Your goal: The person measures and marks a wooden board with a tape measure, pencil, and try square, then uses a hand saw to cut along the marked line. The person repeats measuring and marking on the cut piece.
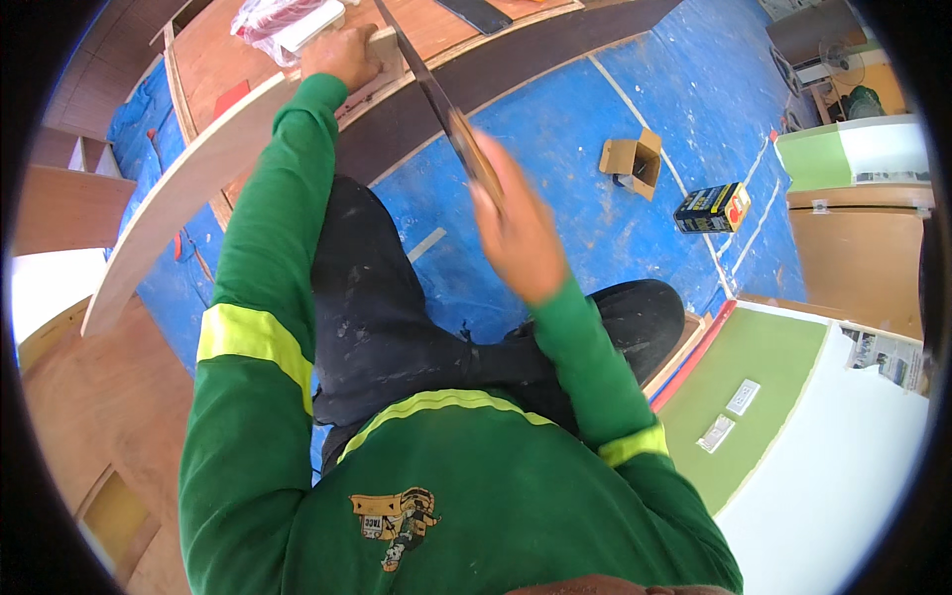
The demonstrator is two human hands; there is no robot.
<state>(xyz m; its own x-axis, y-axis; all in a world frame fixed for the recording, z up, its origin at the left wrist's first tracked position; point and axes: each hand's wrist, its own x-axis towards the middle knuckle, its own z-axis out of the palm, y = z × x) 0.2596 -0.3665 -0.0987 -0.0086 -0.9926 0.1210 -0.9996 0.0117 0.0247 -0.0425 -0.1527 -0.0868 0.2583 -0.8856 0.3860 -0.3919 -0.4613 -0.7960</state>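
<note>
Item, one long curved plywood strip (193, 183): far end on the table (205, 58), near end overhanging it at the left. Item, left hand (342, 58): fingers curled over the strip's far end, gripping it down at the table's near edge. Item, one handsaw (426, 84): blade reaching across the table's edge beside that hand. Item, right hand (521, 223): closed round the saw's handle, short of the table. For good sawing, we would judge, the strip wants firm pressure against the table, the left fingers well clear of the blade, and long, light, straight strokes, easing off as the offcut nears parting. Wanting from our record: the saw's tip, cut off by the upper border; the right fingers, blurred; the left fingertips, partly hidden; and the teeth, so whether they bite the strip we cannot tell.
</note>
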